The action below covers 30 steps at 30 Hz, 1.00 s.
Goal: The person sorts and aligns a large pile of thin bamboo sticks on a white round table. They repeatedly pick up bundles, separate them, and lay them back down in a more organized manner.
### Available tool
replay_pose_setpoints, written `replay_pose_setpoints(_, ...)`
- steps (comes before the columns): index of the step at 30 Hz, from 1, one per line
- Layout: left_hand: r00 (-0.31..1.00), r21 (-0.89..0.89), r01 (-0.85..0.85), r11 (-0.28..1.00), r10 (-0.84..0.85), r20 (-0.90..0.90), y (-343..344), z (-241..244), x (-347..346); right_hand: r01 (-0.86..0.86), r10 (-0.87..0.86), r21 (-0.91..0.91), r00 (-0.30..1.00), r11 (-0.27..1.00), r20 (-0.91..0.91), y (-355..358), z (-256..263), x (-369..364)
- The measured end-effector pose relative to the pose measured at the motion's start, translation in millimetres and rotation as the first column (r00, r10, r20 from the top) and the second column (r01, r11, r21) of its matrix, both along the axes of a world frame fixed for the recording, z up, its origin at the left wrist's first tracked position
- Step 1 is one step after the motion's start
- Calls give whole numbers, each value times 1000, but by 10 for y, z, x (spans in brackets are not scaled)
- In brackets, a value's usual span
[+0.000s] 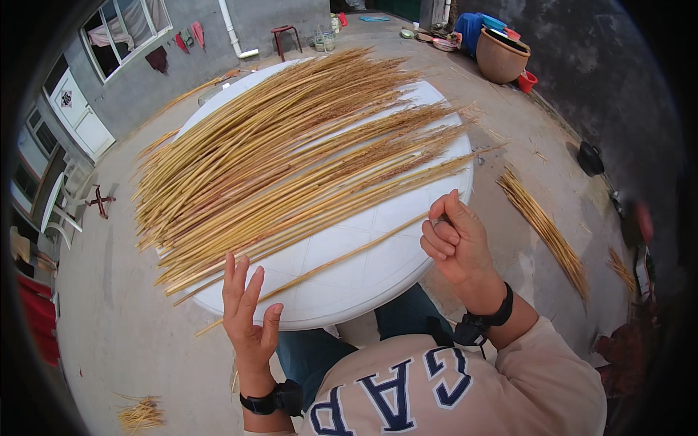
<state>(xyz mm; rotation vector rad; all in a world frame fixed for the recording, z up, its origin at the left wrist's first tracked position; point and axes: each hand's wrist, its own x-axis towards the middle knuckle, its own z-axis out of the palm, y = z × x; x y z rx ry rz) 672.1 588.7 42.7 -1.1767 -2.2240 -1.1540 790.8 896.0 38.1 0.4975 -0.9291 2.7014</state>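
A single dry stalk [343, 254] lies slantwise over the near part of a white plastic table [322, 240]. My right hand [458, 234] has its fingers curled around the stalk's right end, near the table's right edge. At the near left rim, my left hand [248, 305] is raised with its fingers spread and nothing in it. The stalk passes behind this hand, and its left end sticks out past the rim. Beyond both hands, a broad layer of long stalks with feathery seed heads [272, 158] covers most of the tabletop, heads towards the right.
On the concrete ground to the right lies a bundle of cut stalks [542, 231]. Short stalk pieces [140, 414] lie at the lower left. A large clay pot [501, 56] stands by the dark wall, a red stool [286, 41] by the far wall. A white chair [59, 210] is at left.
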Motion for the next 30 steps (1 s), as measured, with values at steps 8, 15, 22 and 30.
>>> replay_pose_setpoints(8,847,558,422,715,-530,39,123,1004,865,223,-67,437,937,871,-344,-1033,972,70)
replay_pose_setpoints(15,682,732,567,379,-714,-159,339,1023,1066,-323,350,146,774,935,-527,-1784,1111,42)
replay_pose_setpoints(22,634,742,600,299,-743,-213,319,1079,1151,-424,367,51,710,904,-601,-2106,1190,223)
replay_pose_setpoints(30,534,729,652,207,-808,-249,327,1058,1109,-574,265,-279,685,769,-679,-2385,1268,687)
